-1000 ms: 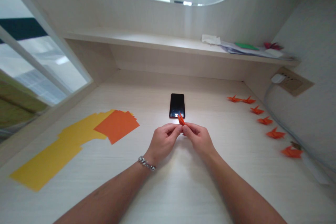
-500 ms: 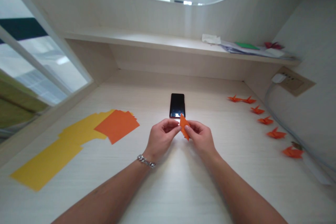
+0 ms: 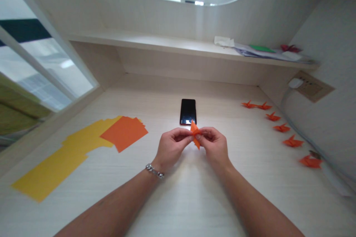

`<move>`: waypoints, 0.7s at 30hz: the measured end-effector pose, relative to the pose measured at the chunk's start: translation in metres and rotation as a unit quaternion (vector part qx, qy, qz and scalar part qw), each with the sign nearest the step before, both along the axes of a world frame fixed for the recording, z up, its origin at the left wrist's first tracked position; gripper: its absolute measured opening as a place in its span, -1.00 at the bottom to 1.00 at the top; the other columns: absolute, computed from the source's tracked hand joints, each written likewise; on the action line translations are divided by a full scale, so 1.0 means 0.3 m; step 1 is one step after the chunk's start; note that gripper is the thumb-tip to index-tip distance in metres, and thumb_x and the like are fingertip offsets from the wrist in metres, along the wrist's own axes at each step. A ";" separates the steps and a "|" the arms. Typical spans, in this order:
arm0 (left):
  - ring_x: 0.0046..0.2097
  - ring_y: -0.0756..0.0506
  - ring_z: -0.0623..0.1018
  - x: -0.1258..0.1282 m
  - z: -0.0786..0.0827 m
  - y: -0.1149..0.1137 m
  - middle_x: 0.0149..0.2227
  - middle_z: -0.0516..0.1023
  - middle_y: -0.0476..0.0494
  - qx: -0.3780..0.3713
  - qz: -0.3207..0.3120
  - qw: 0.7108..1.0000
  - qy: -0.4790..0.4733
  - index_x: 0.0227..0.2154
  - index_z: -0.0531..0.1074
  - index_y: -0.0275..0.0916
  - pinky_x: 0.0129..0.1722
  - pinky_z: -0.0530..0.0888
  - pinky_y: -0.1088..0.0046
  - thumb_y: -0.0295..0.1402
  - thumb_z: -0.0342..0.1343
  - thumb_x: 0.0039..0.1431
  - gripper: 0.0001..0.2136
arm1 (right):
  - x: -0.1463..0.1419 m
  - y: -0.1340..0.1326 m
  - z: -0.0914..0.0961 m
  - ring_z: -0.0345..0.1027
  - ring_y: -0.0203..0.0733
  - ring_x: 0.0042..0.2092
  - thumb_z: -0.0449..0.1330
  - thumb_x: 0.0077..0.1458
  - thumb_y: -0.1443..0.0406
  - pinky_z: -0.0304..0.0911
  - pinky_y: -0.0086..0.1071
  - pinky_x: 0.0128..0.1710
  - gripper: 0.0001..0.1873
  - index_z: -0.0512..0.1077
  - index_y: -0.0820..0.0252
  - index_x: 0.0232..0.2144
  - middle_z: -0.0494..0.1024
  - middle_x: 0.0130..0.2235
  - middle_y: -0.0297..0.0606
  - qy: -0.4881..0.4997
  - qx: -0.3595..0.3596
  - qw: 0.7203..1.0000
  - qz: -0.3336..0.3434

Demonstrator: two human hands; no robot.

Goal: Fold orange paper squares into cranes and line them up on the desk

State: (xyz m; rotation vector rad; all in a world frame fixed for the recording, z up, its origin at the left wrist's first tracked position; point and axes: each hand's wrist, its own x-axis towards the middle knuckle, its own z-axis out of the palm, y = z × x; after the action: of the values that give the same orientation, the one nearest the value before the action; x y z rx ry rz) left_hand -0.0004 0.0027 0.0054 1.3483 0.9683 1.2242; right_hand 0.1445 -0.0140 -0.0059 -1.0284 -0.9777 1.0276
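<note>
A small folded orange paper piece (image 3: 195, 134) is held between both hands above the pale wooden desk (image 3: 178, 200). My left hand (image 3: 171, 147), with a metal bracelet at the wrist, pinches its left side. My right hand (image 3: 214, 144) pinches its right side with thumb and fingers closed. The piece points up and down between the fingertips, partly hidden by them. A black phone (image 3: 188, 111) lies flat just beyond the hands.
Orange paper sheets (image 3: 124, 132) lie on yellow sheets (image 3: 52, 168) at the left. Several folded orange paper cranes (image 3: 280, 128) line the desk's right side. A shelf (image 3: 180, 46) above holds papers. A wall socket with a white plug (image 3: 294, 82) and cable is at right.
The orange piece has been turned and opened out between the fingers, showing more of its face. Both hands stayed in place above the desk, with the fingers shifting their pinch.
</note>
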 end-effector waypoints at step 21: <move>-0.34 -0.03 0.56 -0.003 -0.024 0.020 -0.40 0.54 -0.07 -0.038 -0.003 0.999 -0.003 -0.37 0.38 -0.28 -0.30 0.50 0.48 -0.41 0.31 -0.08 -0.77 | 0.007 0.004 -0.005 0.45 -0.21 -0.45 0.36 -0.19 0.27 0.39 -0.35 -0.42 -0.72 0.38 0.20 -0.40 0.53 -0.51 -0.35 0.010 -0.091 0.994 0.061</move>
State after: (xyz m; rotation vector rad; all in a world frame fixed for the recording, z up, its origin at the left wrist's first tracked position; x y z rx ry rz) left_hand -0.0011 0.0087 -0.0017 1.2861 0.9957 1.1738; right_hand 0.1467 -0.0127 -0.0074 -1.1153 -0.9515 1.2439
